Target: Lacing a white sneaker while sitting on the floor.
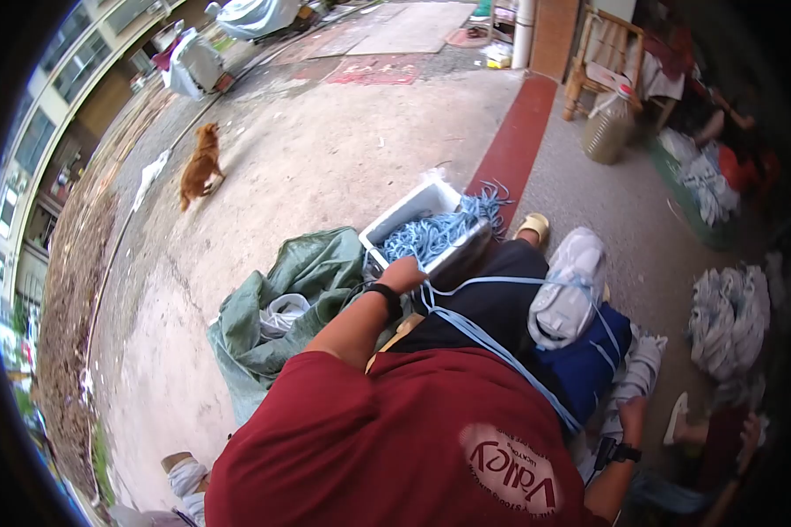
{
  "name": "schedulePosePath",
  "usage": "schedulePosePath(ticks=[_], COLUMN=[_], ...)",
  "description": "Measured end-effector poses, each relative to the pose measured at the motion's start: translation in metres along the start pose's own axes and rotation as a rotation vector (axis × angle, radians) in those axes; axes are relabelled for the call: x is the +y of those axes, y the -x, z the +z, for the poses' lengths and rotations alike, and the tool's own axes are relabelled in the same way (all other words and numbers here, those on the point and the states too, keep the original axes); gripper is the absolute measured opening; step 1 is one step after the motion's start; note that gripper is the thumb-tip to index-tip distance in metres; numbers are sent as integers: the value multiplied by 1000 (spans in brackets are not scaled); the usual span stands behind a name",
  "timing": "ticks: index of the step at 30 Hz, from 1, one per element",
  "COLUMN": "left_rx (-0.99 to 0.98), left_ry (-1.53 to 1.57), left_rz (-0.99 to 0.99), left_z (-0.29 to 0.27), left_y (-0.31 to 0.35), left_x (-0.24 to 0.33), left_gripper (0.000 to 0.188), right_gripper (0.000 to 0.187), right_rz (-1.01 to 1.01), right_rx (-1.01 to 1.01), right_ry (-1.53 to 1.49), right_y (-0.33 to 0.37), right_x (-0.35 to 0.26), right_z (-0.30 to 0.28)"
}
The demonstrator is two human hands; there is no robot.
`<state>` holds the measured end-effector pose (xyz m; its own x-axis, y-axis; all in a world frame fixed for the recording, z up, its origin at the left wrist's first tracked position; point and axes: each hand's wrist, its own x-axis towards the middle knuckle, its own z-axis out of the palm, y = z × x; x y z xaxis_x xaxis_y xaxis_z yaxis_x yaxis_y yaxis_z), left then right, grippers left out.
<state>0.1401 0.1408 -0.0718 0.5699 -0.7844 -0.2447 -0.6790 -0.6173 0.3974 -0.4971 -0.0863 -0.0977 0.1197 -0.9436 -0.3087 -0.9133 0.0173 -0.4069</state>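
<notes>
Left hand (pixel 404 274): reaches forward to the near edge of the white foam box (pixel 417 209), fingers closed around pale blue cord (pixel 466 283) at the point where it leaves the box. A black wristband sits just behind the hand. Right hand (pixel 634 413): low at the person's right side, mostly hidden behind the blue bundle (pixel 589 364) on the lap; only the wrist with a dark watch and part of the forearm show. Cannot tell whether it is clenched or released.

Hard to read: the box's near wall is covered by the left hand and the heap of blue cord pieces (pixel 431 233) inside it; some pieces spill over the far right corner. The person's red shirt fills the lower frame and hides the lap's near part.

Cord position: runs from the left hand rightward across the dark trousers, over a white sack (pixel 569 285) on the knee, and diagonally down toward the right hand. A green tarp (pixel 299 299) lies on the concrete just left of the box. A brown dog (pixel 202 165) stands well apart.
</notes>
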Motion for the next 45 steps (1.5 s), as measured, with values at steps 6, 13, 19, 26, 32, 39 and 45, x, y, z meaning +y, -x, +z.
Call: schedulePosePath(ticks=[6, 13, 19, 26, 32, 39, 45], left_rx=[208, 317, 292, 180, 78, 110, 210], left_ry=[350, -17, -59, -203, -59, 14, -96], left_rz=[616, 838, 979, 1005, 866, 978, 1105], left_z=[-38, 23, 30, -22, -26, -10, -22], left_y=[-1, 7, -10, -30, -23, -20, -29], left_x=[201, 274, 279, 275, 279, 274, 248], left_gripper=[25, 30, 22, 11, 11, 11, 9], right_gripper=[42, 42, 42, 42, 22, 18, 16], right_rz=[-794, -814, -598, -701, -809, -950, -956], right_rx=[222, 116, 5, 38, 182, 239, 203], right_ry=[-60, 143, 229, 176, -41, 217, 303], right_y=[24, 16, 14, 13, 9, 8, 4], right_x=[-282, -319, -317, -326, -313, -295, -303], right_z=[-36, -2, -4, -10, -15, -30, -31])
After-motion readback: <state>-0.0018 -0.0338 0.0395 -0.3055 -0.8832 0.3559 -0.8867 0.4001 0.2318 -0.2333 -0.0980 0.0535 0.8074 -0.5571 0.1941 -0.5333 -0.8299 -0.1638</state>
